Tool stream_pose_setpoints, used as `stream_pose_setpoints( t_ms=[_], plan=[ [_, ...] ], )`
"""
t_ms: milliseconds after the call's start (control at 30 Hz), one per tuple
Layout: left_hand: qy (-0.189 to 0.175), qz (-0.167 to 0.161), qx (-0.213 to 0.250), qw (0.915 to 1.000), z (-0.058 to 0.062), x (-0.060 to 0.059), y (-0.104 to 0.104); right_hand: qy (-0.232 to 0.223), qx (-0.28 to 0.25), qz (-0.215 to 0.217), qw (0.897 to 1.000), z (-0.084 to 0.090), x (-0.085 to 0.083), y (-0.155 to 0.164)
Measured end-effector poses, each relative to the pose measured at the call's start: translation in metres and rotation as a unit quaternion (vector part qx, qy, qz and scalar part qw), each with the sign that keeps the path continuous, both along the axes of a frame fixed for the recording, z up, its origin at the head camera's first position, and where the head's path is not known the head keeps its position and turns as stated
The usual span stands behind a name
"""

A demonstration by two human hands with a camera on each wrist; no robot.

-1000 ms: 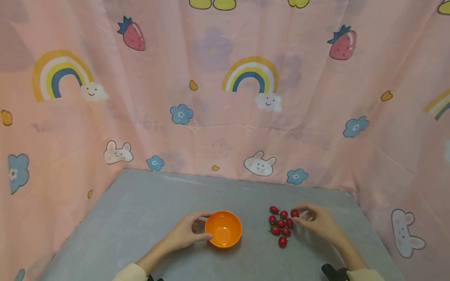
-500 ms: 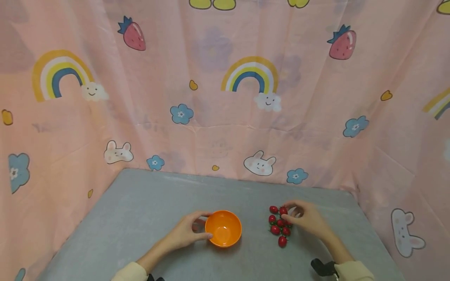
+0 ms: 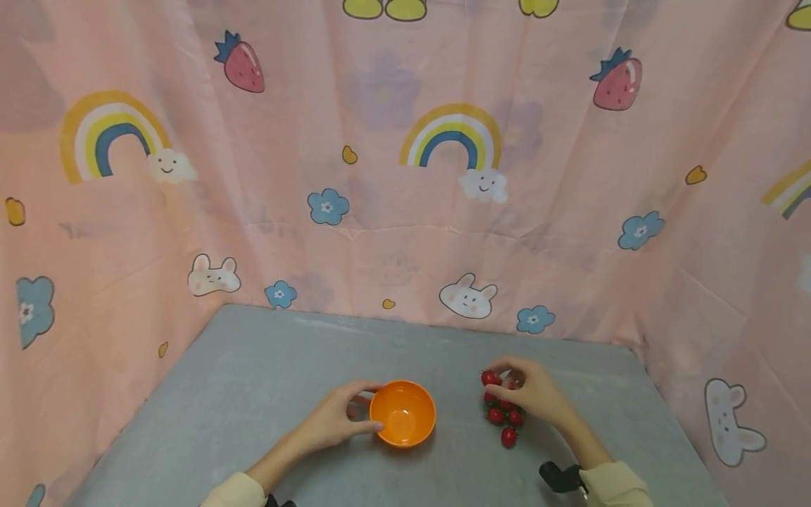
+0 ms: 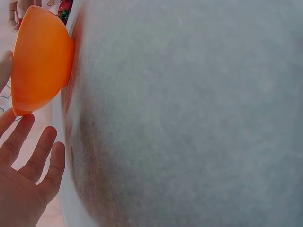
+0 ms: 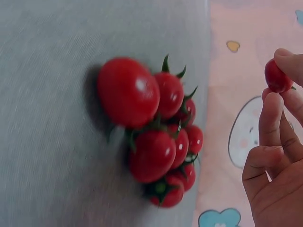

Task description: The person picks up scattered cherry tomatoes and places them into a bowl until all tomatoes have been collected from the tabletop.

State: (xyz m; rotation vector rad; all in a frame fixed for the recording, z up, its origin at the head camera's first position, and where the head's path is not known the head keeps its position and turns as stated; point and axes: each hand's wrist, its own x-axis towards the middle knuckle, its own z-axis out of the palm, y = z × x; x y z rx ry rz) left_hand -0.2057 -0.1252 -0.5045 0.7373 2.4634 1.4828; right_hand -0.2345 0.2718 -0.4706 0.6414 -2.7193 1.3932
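One orange bowl (image 3: 403, 413) stands near the front middle of the grey worktop (image 3: 266, 373); its inside is plain orange and holds nothing that can be seen; no writing or label shows on it. The left hand (image 3: 338, 417) curves round the bowl's left side, thumb and fingertips against the rim; from the left wrist view the fingers (image 4: 35, 158) look fairly straight and spread, so the grip is loose rather than clamped. To the right of the bowl lies a small heap of cherry tomatoes (image 3: 503, 415); they are glossy red with dark green stalk caps, packed touching one another, with one lying a little nearer than the rest. The right hand (image 3: 529, 391) hovers over the far right part of the heap; its thumb and forefinger pinch one cherry tomato (image 5: 277, 76), lifted clear of the others, the remaining fingers curled below it. Behind the worktop hangs a pink curtain (image 3: 405, 176) printed with rainbows, strawberries, rabbits and blue flowers; no readable words appear on it.
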Motion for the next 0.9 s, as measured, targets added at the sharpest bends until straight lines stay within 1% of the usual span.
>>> stream_pose_setpoints(
  t_ms=[167, 233, 533, 700, 900],
  plan=[
    [0.005, 0.0, -0.006, 1.0, -0.003, -0.001, 0.0, 0.01, 0.007, 0.008, 1.0, 0.0, -0.002, -0.011],
    [0.007, 0.0, -0.01, 0.9999, -0.003, -0.001, 0.0, 0.006, 0.008, 0.013, 1.0, 0.0, -0.002, -0.015],
    [0.011, -0.001, -0.012, 0.9999, -0.004, -0.002, 0.0, -0.018, -0.024, 0.033, 0.999, 0.0, 0.001, -0.029],
    [0.007, 0.0, -0.013, 0.9999, -0.002, -0.002, 0.0, -0.019, -0.036, 0.043, 0.998, -0.001, 0.003, -0.037],
    [0.001, 0.001, -0.011, 0.9999, -0.001, -0.001, 0.0, -0.03, -0.022, 0.051, 0.998, 0.002, 0.01, -0.047]
  ],
)
